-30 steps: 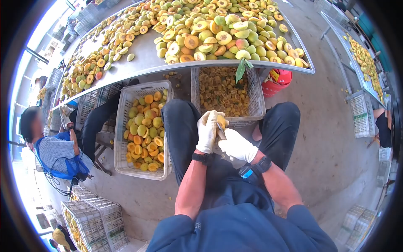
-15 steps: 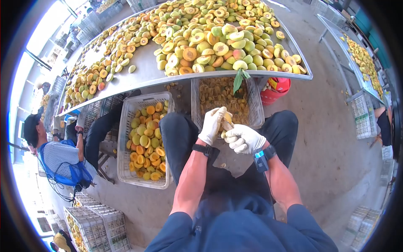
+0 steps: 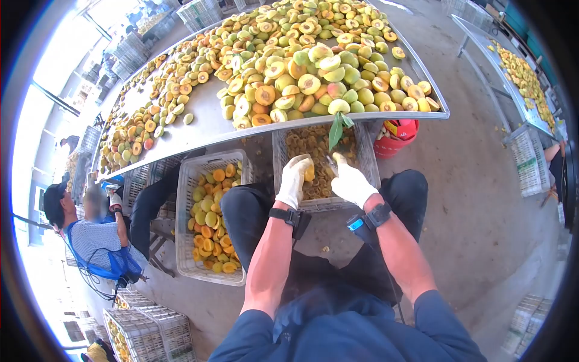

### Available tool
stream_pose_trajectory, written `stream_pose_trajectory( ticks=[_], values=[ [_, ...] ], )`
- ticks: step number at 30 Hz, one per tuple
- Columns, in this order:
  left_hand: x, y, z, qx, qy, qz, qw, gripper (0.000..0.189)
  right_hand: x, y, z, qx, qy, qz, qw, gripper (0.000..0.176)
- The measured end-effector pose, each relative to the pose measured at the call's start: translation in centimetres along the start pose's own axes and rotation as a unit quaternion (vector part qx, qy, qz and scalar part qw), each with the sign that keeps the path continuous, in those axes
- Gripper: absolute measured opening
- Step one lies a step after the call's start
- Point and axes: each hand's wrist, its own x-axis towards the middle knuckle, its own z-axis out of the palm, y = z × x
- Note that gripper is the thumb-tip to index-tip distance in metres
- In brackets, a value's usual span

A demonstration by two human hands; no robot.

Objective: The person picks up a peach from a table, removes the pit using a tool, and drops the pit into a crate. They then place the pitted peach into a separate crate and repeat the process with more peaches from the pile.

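My left hand (image 3: 294, 181), in a white glove, is closed around a yellow peach half (image 3: 309, 173), partly hidden by the fingers. In my gloved right hand (image 3: 353, 183) is a small metal-tipped hand tool (image 3: 332, 163); its exact kind is too small to make out. The hands are apart, above the near part of a pale crate (image 3: 375, 161) that holds brownish pits and scraps. A green leafy sprig (image 3: 336, 131) hangs from the table edge just beyond my hands.
A metal table (image 3: 202, 111) heaped with peach halves spans the front. A crate of peach halves (image 3: 183, 241) stands left of my knees; a red bucket (image 3: 395, 145) is under the table's right end. A seated person (image 3: 99, 241) is at left.
My hands have separated and moved forward over the scrap crate. My right hand has shifted away from the peach half with the tool. The view has shifted slightly.
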Motion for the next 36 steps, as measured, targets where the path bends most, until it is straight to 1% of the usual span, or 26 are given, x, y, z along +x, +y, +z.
stream_pose_trajectory(
  ticks=[1,2,3,4,5,6,7,8,9,10,11,12,13,15,17,19,20,21,23,25,26,28,31,33,35,36],
  values=[
    [-0.4,0.8,-0.1,0.002,0.003,0.005,1.000,0.035,0.8,0.5,0.1,-0.121,0.056,-0.049,0.990,0.074],
    [-0.9,1.6,-0.3,0.044,0.007,0.123,0.991,0.034,1.3,1.2,0.0,-0.110,0.046,-0.039,0.992,0.074],
    [-1.5,2.5,-0.6,0.086,0.013,0.237,0.968,0.035,1.2,1.0,-0.3,-0.099,0.033,-0.030,0.994,0.073],
    [-2.3,4.3,-1.2,0.086,0.044,0.250,0.963,0.039,1.0,1.1,-0.4,-0.097,0.022,-0.019,0.995,0.069],
    [-3.4,6.0,-2.1,0.229,0.121,0.361,0.896,0.036,0.9,1.3,-0.5,-0.096,0.019,-0.026,0.995,0.069],
    [-4.3,7.9,-3.6,0.383,0.195,0.426,0.796,0.036,0.8,1.5,-0.5,-0.115,-0.005,-0.012,0.993,0.066],
    [-6.0,10.6,-4.7,0.489,0.222,0.455,0.710,0.036,0.8,1.6,-0.5,-0.133,-0.029,0.001,0.991,0.064],
    [-7.3,12.4,-6.0,0.528,0.247,0.399,0.708,0.039,0.5,1.4,-0.5,-0.162,-0.034,0.004,0.986,0.056],
    [-8.3,13.8,-7.6,0.578,0.267,0.333,0.695,0.037,0.4,1.4,-0.4,-0.158,-0.036,-0.002,0.987,0.056],
    [-9.4,15.0,-9.1,0.656,0.268,0.267,0.653,0.038,0.4,1.5,-0.4,-0.178,-0.049,-0.011,0.983,0.054],
    [-9.7,15.7,-11.1,0.731,0.272,0.161,0.604,0.040,0.4,1.5,-0.3,-0.199,-0.061,-0.021,0.978,0.051],
    [-10.6,17.0,-11.8,0.784,0.252,0.058,0.564,0.038,0.1,1.0,-0.5,-0.206,-0.067,-0.024,0.976,0.048],
    [-10.8,17.7,-13.1,0.793,0.233,0.004,0.562,0.033,0.0,0.8,-0.7,-0.205,-0.067,-0.032,0.976,0.048],
    [-10.6,18.3,-14.2,0.786,0.235,-0.008,0.572,0.033,-0.3,0.6,-0.8,-0.208,-0.066,-0.037,0.975,0.048],
    [-9.3,18.6,-13.1,0.767,0.235,0.073,0.592,0.034,-0.3,0.2,-0.9,-0.208,-0.078,-0.026,0.975,0.048],
    [-5.5,17.6,-13.4,0.720,0.224,0.181,0.631,0.036,-0.4,0.3,-0.8,-0.200,-0.066,-0.042,0.977,0.044],
    [-3.8,17.1,-12.6,0.685,0.236,0.218,0.654,0.033,-0.4,0.2,-0.9,-0.203,-0.078,-0.035,0.975,0.042],
    [-1.6,16.8,-12.2,0.663,0.250,0.253,0.659,0.030,-0.4,0.1,-1.0,-0.206,-0.088,-0.025,0.974,0.040],
    [2.9,16.5,-11.7,0.678,0.274,0.245,0.637,0.032,-0.5,0.0,-1.2,-0.216,-0.098,-0.021,0.971,0.036],
    [6.6,16.6,-11.1,0.667,0.274,0.204,0.662,0.036,-0.5,0.2,-1.3,-0.232,-0.106,-0.017,0.967,0.035],
    [8.2,16.4,-11.1,0.664,0.276,0.211,0.662,0.036,-0.5,0.5,-1.3,-0.234,-0.101,-0.013,0.967,0.035],
    [10.6,15.8,-11.3,0.643,0.256,0.121,0.711,0.040,-0.5,0.5,-1.3,-0.239,-0.094,-0.004,0.966,0.036],
    [11.5,14.0,-11.0,0.646,0.250,0.115,0.712,0.044,-0.6,0.3,-1.3,-0.249,-0.087,-0.008,0.964,0.039],
    [11.7,13.2,-10.8,0.651,0.270,0.110,0.701,0.044,-0.5,0.1,-1.2,-0.255,-0.087,-0.015,0.963,0.039],
    [11.7,12.7,-11.3,0.606,0.293,0.178,0.717,0.038,-0.6,-0.5,-1.2,-0.261,-0.092,-0.025,0.961,0.039],
    [11.8,12.5,-11.4,0.581,0.308,0.193,0.728,0.038,-0.7,-0.8,-1.3,-0.261,-0.096,-0.026,0.960,0.039]
  ],
)
